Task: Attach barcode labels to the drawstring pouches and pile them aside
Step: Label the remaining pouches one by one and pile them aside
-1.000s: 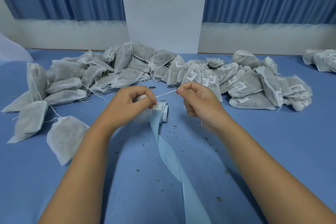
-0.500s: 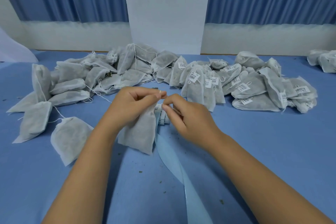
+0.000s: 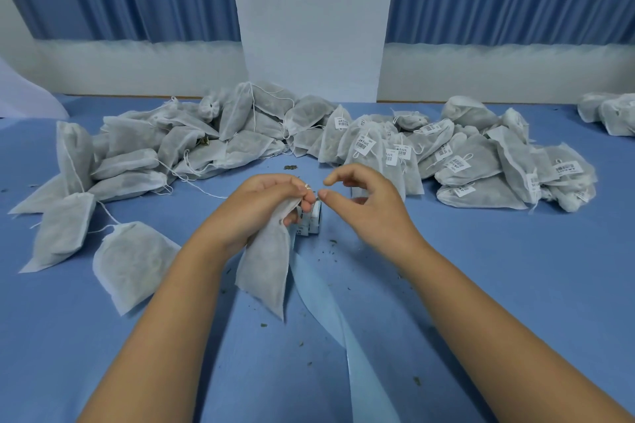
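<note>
Hanging from the left hand (image 3: 261, 206), whose fingers pinch its neck, a white non-woven drawstring pouch (image 3: 266, 271) dangles above the middle of the blue table (image 3: 515, 285). Just beside, the right hand (image 3: 371, 209) hovers, its fingers loosely curled, apart, gripping nothing. A small white label roll (image 3: 313, 218) sits just behind both.

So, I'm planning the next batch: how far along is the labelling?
Roughly half. Done: the labelled pile on the right. In hand: the left hand grips one bare pouch; the right hand is empty. Left: the unlabelled pile on the left.
</note>
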Demonstrator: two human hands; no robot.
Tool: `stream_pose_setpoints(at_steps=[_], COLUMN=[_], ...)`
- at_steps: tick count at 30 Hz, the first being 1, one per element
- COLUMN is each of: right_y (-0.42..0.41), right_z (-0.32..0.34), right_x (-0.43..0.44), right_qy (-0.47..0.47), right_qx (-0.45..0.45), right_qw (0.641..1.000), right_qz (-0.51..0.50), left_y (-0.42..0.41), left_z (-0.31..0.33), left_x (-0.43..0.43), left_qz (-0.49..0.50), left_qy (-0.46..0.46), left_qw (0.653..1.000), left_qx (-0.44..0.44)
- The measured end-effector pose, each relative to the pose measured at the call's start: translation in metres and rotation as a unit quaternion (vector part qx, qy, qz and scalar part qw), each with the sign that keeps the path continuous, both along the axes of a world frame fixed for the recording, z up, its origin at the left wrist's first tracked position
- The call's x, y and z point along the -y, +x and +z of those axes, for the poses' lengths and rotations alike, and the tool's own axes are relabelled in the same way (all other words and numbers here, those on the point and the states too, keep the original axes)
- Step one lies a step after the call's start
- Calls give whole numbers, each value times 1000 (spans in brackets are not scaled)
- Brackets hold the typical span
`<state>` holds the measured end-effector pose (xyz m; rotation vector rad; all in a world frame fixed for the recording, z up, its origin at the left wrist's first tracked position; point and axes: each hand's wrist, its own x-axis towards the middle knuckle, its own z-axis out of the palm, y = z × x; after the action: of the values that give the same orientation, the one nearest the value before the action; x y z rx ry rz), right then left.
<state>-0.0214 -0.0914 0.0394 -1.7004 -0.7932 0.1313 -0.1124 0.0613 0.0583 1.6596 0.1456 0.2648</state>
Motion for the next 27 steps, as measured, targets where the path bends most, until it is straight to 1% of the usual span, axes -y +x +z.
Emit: stream_pose_setpoints(at_steps=[3, 7, 10, 13, 16, 19, 23, 27], right_y=[-1, 0, -1, -2, -1, -1, -2, -1], right_z=[0, -1, -3, -7, -10, -11, -12, -14], right_x=[0, 0, -2, -6, -6, -5, -6, -6], right_qy=[-27, -17, -30, -65, -92, -83, -16, 32], right_qx=[-5, -40, -12, 30, 88, 104, 46, 39], right_qw=[999, 998, 998, 996, 991, 990, 998, 997], right_qz=[18, 49, 45, 52, 41, 39, 47, 50], left_y=[1, 2, 1, 1, 4, 7, 5, 6], left_z=[-2, -2, -3, -5, -8, -9, -9, -10], left_x=[-1, 0, -2, -5, -6, -6, -7, -6], left_qz=[-1, 0, 6, 5, 40, 84, 60, 81], left_qy=[4, 14, 41, 57, 81, 99, 108, 123], left_qw=[1000, 1000, 998, 997, 995, 991, 992, 988], left_qx=[-9, -24, -47, -46, -44, -39, -35, -53])
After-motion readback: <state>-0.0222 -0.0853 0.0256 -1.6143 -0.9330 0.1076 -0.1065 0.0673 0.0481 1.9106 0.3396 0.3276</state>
